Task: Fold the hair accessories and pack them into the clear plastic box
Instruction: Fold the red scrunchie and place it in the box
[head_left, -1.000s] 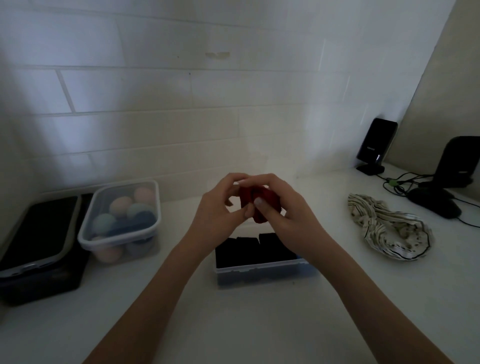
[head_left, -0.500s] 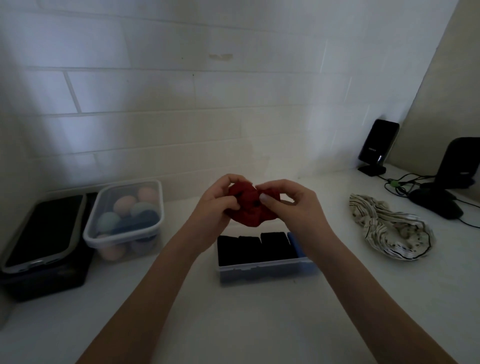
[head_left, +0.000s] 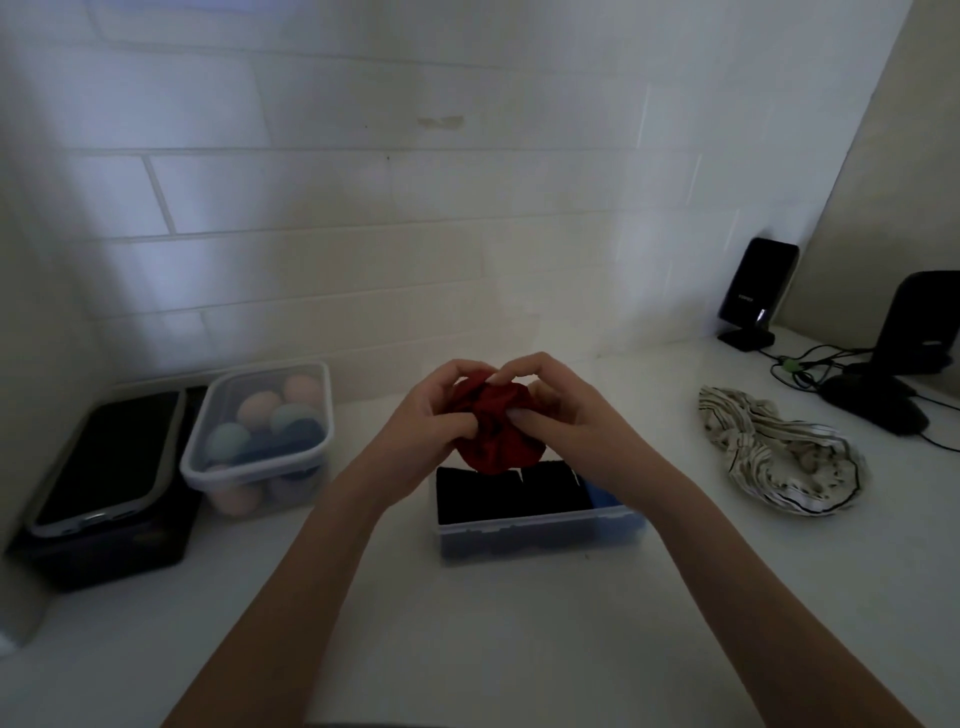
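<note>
Head view. Both hands are raised above the white desk (head_left: 467, 639), in front of a white tiled wall (head_left: 363, 208). The left hand (head_left: 421, 431) and the right hand (head_left: 566, 415) meet at the centre of the view and jointly hold a red scrunchie (head_left: 496, 428). The fingers (head_left: 447, 376) of the left hand are closed on the left side of the bunched fabric, and the right thumb and forefinger are pinched on its upper right part. The lower edge of the scrunchie hangs free below the hands.

The clear plastic box (head_left: 540, 530) stands on the desk directly beneath the hands, open at the top. It contains a row of dark folded items (head_left: 498, 496), and a blue item (head_left: 602, 496) sits at its right end. The red scrunchie is held over the rear part of the box; whether it touches the contents cannot be determined.

To the right, a striped cream fabric accessory (head_left: 779, 457) lies loose on the desk, well apart from the box. Behind it, two black devices (head_left: 758, 291) on stands and several cables occupy the far right corner.

To the left, a lidded clear container (head_left: 260, 436) holds rounded pastel objects. Beside it, at the far left, stands a dark container (head_left: 104, 488) with a dark lid.
</note>
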